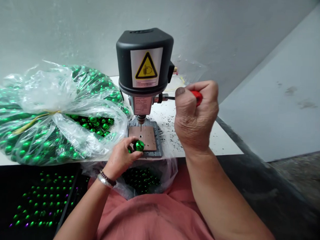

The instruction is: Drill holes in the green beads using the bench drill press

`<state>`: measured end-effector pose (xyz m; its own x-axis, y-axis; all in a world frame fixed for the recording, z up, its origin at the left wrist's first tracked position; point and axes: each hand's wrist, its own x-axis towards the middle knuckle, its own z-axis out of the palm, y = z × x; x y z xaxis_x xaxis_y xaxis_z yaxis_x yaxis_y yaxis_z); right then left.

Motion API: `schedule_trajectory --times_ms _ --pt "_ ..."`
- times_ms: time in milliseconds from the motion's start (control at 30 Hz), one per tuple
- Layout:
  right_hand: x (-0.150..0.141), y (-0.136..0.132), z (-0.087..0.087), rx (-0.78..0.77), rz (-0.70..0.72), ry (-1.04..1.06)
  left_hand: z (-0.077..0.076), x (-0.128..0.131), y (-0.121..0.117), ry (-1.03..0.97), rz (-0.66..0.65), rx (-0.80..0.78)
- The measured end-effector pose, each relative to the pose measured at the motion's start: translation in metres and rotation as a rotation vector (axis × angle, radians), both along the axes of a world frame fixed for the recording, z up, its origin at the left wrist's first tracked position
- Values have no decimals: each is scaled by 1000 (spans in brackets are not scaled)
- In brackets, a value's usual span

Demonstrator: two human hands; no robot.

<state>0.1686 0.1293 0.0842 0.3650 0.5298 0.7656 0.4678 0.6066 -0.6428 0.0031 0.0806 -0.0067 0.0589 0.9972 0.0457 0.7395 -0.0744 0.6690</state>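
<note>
On the white bench top, a black-headed bench drill press (143, 63) stands with its chuck (140, 118) pointing down at a copper-coloured plate (143, 137), which is drilled with a small central hole and set on a grey base (154, 153). The left hand (119, 159) reaches in low from the near edge, its fingers (130, 142) closed around a shiny green bead (138, 145) — held on the plate just below the hole, under the chuck. The right arm is bent and raised, because the feed lever juts out from the drill's side; that hand (196, 114) is clamped in a fist around the lever's red knob (196, 97). Within easy reach of the left hand, a clear plastic bag (88, 145) full of matching green beads slumps against the drill — another bag (140, 180) sits at the person's lap — and dark specks of swarf (167, 129) litter the bench beside the base.
</note>
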Motion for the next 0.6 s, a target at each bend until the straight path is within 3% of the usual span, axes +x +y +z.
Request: schedule_trajectory --times_ms 233,333,400,467,533,600 --pt "-1 -1 -1 41 35 8 1 -4 -35 -121 -113 -52" --pt "-1 -1 -1 37 42 -6 0 -5 -37 -245 -46 -122" --pt "-1 -2 -2 34 50 -4 0 -5 -34 -455 56 -216" --pt "0 -2 -2 20 54 -3 0 -4 -30 -808 146 -349" --pt "0 -2 -3 2 49 -7 2 -3 -25 -1175 189 -462" --pt "1 -2 -4 -11 43 -5 4 -1 -21 -1406 211 -523"
